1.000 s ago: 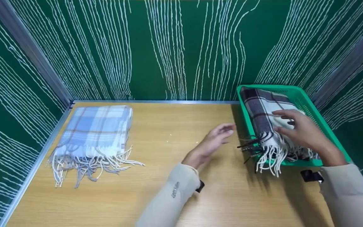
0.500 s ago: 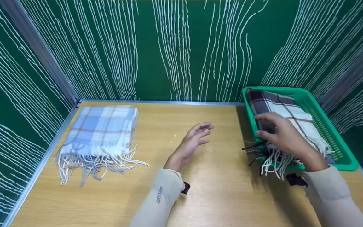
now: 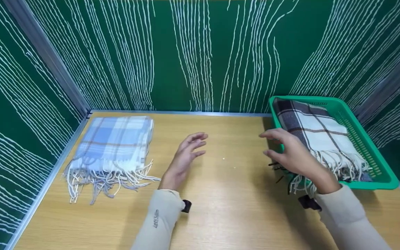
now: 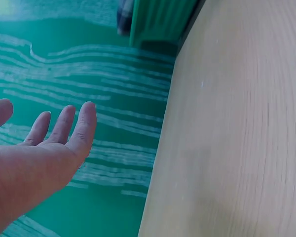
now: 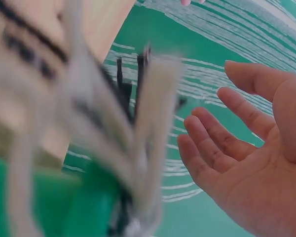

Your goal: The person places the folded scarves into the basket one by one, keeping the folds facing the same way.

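A brown, black and white plaid scarf (image 3: 325,130) with fringed ends lies folded in a green plastic basket (image 3: 382,166) at the right. Some of its fringe hangs over the basket's near edge, blurred close up in the right wrist view. My right hand (image 3: 292,152) hovers over the basket's left side, fingers relaxed and holding nothing. Over the middle of the table my left hand (image 3: 181,159) is in the air, its fingers loosely spread and nothing in them. To its left a folded blue and white plaid scarf (image 3: 116,139) lies flat, its fringe (image 3: 106,177) toward me.
The wooden table (image 3: 217,208) carries a few tiny white specks between the hands. Green walls (image 3: 217,55) with wavy white lines enclose it at the back and sides, with a metal strip (image 3: 182,113) along the back edge.
Both hands have moved left, the right one drawing away from over the plaid scarf in the basket. More of that scarf shows now. The view has shifted slightly.
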Demonstrator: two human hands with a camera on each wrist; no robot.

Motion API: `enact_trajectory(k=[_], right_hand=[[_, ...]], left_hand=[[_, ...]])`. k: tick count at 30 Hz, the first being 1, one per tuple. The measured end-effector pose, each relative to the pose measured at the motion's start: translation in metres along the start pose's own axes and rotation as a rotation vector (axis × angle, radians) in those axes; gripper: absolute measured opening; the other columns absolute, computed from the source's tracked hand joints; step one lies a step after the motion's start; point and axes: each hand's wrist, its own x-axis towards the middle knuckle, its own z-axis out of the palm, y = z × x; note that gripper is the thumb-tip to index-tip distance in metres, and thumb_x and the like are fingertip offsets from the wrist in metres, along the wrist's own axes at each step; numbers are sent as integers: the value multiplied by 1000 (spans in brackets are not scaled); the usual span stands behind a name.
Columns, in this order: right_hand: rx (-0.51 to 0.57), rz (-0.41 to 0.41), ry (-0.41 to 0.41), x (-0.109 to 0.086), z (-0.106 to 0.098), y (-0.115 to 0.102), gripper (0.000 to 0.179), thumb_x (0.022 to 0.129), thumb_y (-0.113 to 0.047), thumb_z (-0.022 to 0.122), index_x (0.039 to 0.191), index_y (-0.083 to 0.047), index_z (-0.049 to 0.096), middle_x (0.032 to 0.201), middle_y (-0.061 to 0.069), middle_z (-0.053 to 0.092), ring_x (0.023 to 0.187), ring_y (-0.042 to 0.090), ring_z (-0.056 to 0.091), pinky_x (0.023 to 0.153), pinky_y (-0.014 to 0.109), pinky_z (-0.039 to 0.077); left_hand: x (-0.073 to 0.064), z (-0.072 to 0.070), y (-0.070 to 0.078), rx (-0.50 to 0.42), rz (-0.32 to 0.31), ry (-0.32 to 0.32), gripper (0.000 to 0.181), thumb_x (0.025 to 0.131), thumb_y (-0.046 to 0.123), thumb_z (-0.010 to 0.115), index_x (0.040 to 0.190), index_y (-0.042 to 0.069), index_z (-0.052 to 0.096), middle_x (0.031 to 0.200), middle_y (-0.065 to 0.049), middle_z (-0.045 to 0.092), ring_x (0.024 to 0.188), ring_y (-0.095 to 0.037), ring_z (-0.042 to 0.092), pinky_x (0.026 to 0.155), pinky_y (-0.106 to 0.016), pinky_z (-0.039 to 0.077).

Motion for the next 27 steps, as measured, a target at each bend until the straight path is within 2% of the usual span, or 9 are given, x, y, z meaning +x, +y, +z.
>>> enact_trajectory(k=[9, 19, 27], right_hand=[[65, 6, -28, 7, 28, -8, 39, 93, 2, 75, 132, 2, 67, 131, 19, 66, 121, 38, 64, 102, 60, 54], [132, 7, -35, 10, 57, -13, 37, 93, 3, 75, 129, 0, 68, 128, 18, 68, 118, 38, 65, 99, 61, 55], [181, -4, -54, 13, 77, -17, 38, 93, 2, 74, 130, 0, 66, 131, 18, 66, 119, 39, 65, 98, 61, 55]], left_hand=[[-11, -41, 7, -58, 74, 137, 41, 111, 10, 43, 147, -7, 47, 154, -25, 51, 140, -36, 48, 120, -56, 38], [-23, -80, 13, -64, 86, 236, 40, 111, 7, 38, 147, -10, 43, 156, -27, 47, 142, -38, 44, 121, -57, 35], [-34, -113, 21, -54, 93, 312, 37, 113, 7, 38, 146, -7, 45, 157, -25, 47, 136, -29, 49, 122, -53, 35]])
